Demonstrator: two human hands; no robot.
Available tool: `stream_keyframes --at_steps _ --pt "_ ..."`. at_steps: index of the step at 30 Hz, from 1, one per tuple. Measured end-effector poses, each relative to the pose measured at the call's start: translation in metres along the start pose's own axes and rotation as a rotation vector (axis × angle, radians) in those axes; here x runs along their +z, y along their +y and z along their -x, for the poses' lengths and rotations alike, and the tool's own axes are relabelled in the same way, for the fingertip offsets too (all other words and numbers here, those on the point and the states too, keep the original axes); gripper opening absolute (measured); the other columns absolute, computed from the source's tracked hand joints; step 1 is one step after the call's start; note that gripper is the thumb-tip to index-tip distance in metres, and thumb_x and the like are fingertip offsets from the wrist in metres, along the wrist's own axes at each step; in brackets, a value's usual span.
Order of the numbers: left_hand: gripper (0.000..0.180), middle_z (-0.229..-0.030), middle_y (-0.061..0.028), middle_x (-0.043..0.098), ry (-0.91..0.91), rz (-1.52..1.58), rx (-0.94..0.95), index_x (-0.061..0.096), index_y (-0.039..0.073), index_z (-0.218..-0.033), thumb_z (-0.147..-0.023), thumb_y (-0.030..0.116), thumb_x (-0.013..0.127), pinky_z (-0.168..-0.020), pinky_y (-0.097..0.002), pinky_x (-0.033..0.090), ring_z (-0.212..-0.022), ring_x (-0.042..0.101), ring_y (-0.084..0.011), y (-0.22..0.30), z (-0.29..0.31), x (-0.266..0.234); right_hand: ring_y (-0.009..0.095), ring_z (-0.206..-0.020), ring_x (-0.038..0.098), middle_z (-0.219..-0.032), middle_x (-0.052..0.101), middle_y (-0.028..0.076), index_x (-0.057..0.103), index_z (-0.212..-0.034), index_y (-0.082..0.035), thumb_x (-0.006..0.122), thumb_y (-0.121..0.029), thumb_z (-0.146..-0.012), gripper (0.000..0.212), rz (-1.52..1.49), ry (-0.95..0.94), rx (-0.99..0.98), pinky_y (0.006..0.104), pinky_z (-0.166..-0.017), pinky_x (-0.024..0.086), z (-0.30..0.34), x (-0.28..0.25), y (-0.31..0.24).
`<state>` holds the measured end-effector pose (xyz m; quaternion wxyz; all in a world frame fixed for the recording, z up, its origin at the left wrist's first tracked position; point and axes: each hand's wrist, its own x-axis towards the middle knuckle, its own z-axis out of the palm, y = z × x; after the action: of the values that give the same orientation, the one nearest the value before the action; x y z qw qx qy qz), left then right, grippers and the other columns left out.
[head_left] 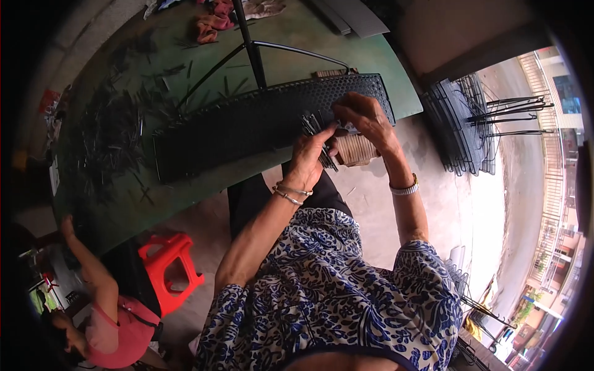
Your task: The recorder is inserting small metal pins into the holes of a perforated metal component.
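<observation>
My left hand [305, 159] is closed around a bundle of thin dark metal rods [309, 122], whose ends stick out above and below the grip. Close beside it, my right hand [365, 119] has its fingers bent and drawn together near the left thumb. Something small and pale shows by those fingers, too unclear to name. Both hands are over the near right part of a long black perforated metal shelf [229, 127], which lies on a green table [185, 201]. A thin black metal frame [252, 52] rises behind the shelf.
Many loose dark strips [117, 133] lie across the table's left. A stack of brown cardboard pieces [357, 150] sits below my right hand. Black wire racks [461, 127] stand at right. A red plastic stool [170, 269] and a person in pink [124, 331] are at lower left.
</observation>
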<state>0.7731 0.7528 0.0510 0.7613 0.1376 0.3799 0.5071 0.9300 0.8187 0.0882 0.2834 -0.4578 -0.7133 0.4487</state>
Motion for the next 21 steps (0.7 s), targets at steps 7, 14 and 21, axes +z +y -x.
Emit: stream_keyframes --at_steps 7,14,21 --pt "0.024 -0.090 -0.0093 0.068 0.040 0.208 -0.093 0.060 0.006 -0.102 -0.089 0.026 0.064 -0.065 -0.0321 0.053 -0.078 0.063 -0.0155 0.016 -0.003 0.000 0.019 -0.070 0.065 -0.081 0.067 0.010 0.057 -0.092 0.001 0.058 -0.004 -0.086 0.008 0.307 0.638 -0.208 0.0293 -0.065 0.050 -0.040 0.015 -0.001" --pt "0.027 -0.087 -0.0091 0.066 0.001 0.237 -0.188 0.058 0.010 -0.110 -0.090 0.029 0.062 -0.061 -0.0315 0.053 -0.075 0.061 -0.0147 0.024 0.000 -0.001 0.029 -0.072 0.064 -0.081 0.064 0.014 0.057 -0.090 -0.003 0.058 -0.008 -0.087 0.006 0.446 0.578 -0.217 0.0354 -0.065 0.049 -0.064 0.033 0.031" --pt "0.025 -0.083 -0.0066 0.062 -0.023 0.150 -0.115 0.058 0.006 -0.108 -0.091 0.025 0.061 -0.051 -0.0224 0.036 -0.060 0.045 -0.0080 0.020 0.002 -0.009 0.034 -0.076 0.060 -0.088 0.060 0.012 0.060 -0.092 -0.008 0.060 -0.016 -0.086 0.009 0.565 0.481 -0.205 0.0395 -0.065 0.048 -0.060 0.035 0.018"
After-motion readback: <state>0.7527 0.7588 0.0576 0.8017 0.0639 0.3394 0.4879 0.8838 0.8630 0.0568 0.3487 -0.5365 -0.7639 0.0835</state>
